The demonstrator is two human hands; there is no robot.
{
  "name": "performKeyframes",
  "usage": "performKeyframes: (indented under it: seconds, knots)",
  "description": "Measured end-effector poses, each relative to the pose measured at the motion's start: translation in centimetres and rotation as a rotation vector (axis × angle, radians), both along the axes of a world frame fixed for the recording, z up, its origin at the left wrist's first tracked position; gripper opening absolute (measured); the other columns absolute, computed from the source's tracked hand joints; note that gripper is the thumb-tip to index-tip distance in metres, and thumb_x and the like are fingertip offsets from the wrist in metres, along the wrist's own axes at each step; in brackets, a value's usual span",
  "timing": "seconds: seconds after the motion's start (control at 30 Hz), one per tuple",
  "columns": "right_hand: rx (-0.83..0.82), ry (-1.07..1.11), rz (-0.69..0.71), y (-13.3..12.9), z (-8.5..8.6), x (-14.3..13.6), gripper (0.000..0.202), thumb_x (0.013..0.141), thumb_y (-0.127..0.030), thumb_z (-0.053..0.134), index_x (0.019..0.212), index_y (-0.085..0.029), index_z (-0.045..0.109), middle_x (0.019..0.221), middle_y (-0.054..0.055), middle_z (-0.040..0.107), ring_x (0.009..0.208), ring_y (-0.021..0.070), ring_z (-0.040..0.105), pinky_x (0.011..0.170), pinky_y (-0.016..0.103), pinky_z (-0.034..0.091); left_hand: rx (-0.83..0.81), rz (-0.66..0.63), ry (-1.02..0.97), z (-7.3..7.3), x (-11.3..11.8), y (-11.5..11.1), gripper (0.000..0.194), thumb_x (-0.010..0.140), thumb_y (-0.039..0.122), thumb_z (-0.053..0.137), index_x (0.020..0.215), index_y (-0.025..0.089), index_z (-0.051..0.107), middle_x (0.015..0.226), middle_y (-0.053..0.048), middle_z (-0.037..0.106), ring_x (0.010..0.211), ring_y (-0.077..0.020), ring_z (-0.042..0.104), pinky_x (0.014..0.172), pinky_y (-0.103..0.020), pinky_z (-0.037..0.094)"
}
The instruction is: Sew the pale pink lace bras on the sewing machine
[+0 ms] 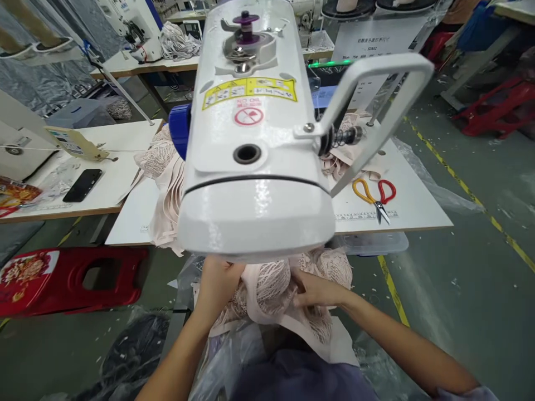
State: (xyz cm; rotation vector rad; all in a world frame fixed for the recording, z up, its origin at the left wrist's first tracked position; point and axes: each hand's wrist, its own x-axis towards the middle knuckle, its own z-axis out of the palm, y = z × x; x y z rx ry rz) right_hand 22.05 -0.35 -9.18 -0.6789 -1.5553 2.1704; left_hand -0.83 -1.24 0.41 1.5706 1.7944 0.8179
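Below the head of a white sewing machine point(256, 220), a beige lace bra point(272, 284) lies across my lap, with more lace pieces bunched around it. My left hand point(220, 281) is closed on the bra's left edge, its fingertips partly hidden under the machine head. On the other side, my right hand point(316, 288) grips the lace near the cup, thumb and fingers curled into the fabric. A wide beige band point(307, 334) hangs down from the bra toward my lap.
Beige lace pieces point(167, 192) drape off the machine table's left side. Red-and-yellow-handled scissors point(379, 203) lie at the table's right front. A black phone point(82, 185) rests on the left table, above a red stool point(121, 278). A clear plastic box point(376, 243) sits under the table edge.
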Motion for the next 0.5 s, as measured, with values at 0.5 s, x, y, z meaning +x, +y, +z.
performKeyframes:
  seconds: [0.5]
  knots:
    - [-0.587, -0.037, -0.499, -5.3, 0.9, 3.1, 0.039, 0.055, -0.048, 0.091, 0.065, -0.018, 0.069, 0.065, 0.001, 0.068, 0.067, 0.0173, 0.065, 0.075, 0.03, 0.051, 0.017, 0.011, 0.074, -0.4, 0.1, -0.2, 0.032, 0.081, 0.037, 0.049, 0.056, 0.022, 0.036, 0.052, 0.005, 0.038, 0.05, -0.0102, 0.038, 0.051, -0.022, 0.033]
